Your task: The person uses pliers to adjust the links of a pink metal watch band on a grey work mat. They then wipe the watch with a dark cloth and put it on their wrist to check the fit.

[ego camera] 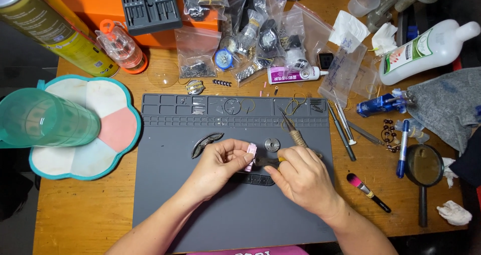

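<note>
both hands' fingers pinched shut: left hand (218, 166) on pink strap (250, 156), right hand (300, 177) on pliers (268, 161)

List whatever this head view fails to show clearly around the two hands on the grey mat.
- Pink piece: mostly covered by the left hand; its full shape is unclear.
- Tool in the right hand: only a dark tip and a yellow bit show; the fingers hide the rest.
- Dark strip: partly under both hands.
- Small round metal part: too small for detail.
- Teal cup: cut off by the left edge.
</note>
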